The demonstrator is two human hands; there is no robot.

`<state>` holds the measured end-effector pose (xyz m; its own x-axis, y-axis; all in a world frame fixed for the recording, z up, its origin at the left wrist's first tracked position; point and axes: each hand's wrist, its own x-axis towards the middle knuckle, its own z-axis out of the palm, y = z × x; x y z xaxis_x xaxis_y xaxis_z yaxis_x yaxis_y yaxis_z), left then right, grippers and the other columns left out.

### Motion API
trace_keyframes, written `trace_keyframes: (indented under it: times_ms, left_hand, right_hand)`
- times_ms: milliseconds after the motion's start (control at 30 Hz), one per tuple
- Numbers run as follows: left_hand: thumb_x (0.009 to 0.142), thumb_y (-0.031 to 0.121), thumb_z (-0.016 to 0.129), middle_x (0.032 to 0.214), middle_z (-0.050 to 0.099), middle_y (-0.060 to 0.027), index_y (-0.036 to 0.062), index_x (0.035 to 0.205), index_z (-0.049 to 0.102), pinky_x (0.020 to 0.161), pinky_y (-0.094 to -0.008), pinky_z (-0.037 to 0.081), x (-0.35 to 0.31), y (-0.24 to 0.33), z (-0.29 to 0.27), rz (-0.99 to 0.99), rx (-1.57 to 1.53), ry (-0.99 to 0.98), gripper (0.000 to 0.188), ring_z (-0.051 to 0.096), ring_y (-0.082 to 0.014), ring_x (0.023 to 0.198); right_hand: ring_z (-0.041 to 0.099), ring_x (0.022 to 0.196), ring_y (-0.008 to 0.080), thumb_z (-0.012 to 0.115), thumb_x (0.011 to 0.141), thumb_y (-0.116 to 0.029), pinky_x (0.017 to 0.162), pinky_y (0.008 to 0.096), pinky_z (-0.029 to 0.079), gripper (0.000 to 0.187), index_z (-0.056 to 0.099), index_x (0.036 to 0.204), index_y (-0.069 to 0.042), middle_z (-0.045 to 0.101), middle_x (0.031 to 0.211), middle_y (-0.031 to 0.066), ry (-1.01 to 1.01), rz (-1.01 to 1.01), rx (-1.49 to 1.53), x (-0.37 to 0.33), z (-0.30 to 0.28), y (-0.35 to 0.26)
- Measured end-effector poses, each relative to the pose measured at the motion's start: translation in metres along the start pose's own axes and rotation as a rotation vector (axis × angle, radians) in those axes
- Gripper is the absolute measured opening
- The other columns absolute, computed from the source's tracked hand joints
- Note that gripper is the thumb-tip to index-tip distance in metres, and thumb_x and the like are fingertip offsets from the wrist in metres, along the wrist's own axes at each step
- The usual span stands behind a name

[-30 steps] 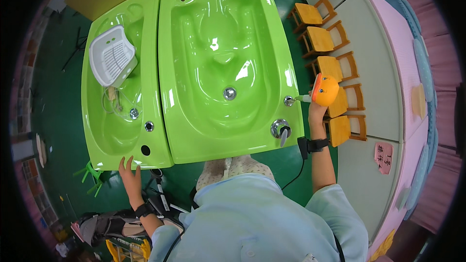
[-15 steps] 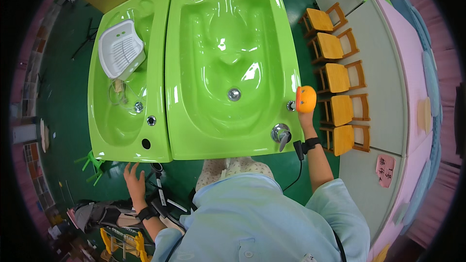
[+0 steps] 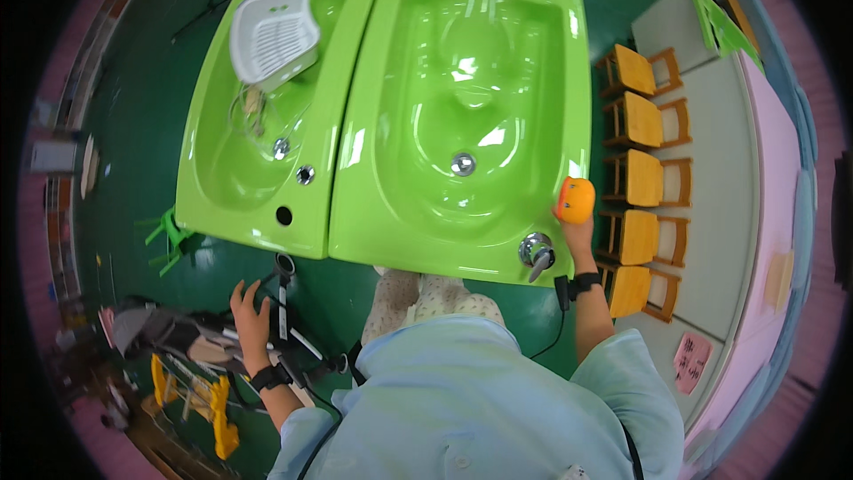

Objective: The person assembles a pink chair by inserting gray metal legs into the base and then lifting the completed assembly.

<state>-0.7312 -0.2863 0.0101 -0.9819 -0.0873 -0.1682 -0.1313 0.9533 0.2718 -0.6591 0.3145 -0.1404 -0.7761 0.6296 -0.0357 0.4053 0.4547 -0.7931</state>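
Note:
My right hand point(image 3: 577, 233) is at the right rim of the large green bathtub point(image 3: 355, 204), closed on an orange duck-head-shaped piece point(image 3: 579, 202) with a red beak and small dark eyes. The piece hides most of the fingers. Just below it on the rim stands a chrome tap point(image 3: 537, 253) with a lever. Off the near edge of the smaller green tub point(image 3: 240, 229), my left hand point(image 3: 252, 311) hangs in the air, empty, fingers spread and bent. Both wrists wear black bands.
A white slatted bath seat point(image 3: 271, 40) lies in the smaller tub near some thin tubing. Wooden chairs point(image 3: 641, 178) line the right side by a grey cabinet. A stroller point(image 3: 178, 329), a yellow frame point(image 3: 213, 409) and a green stool point(image 3: 164, 236) stand at left.
The view has shifted, so the tubs sit further right and higher. My right hand still holds the orange piece by the rim. My left hand stays open, now further from the tub edge.

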Motion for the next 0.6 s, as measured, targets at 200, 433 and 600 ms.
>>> trace_keyframes:
  times_ms: [200,433,600]
  left_hand:
    - [0.074,0.008,0.061,0.121,0.043,-0.018,0.0071,0.11,0.055,0.093,-0.0401,0.034,-0.039,-0.056,0.007,-0.045,-0.046,0.141,0.037,0.04,-0.0353,0.112]
    - [0.071,0.008,0.065,0.123,0.043,-0.0171,0.0105,0.114,0.053,0.093,-0.0428,0.036,-0.098,-0.136,0.013,-0.204,-0.118,0.233,0.044,0.04,-0.0358,0.112]
    - [0.065,0.008,0.069,0.131,0.035,-0.0139,0.0204,0.127,0.042,0.097,-0.044,0.03,-0.149,-0.189,0.001,-0.345,-0.122,0.337,0.069,0.033,-0.0361,0.119]
  right_hand:
    - [0.046,0.107,0.0315,0.073,0.062,-0.02,0.092,0.0362,0.035,0.057,0.049,0.112,-0.005,0.053,0.109,0.0143,-0.082,-0.063,-0.812,-0.041,-0.034,-0.081]
    - [0.056,0.094,0.0339,0.073,0.063,-0.034,0.081,0.0386,0.045,0.056,0.055,0.107,-0.003,0.059,0.099,0.0212,-0.551,-0.339,-0.877,-0.083,0.039,-0.215]
    - [0.037,0.117,0.0357,0.075,0.062,-0.022,0.095,0.0418,0.033,0.071,0.042,0.123,-0.005,0.043,0.124,0.0196,-0.712,-0.943,-0.625,-0.142,0.159,-0.313]
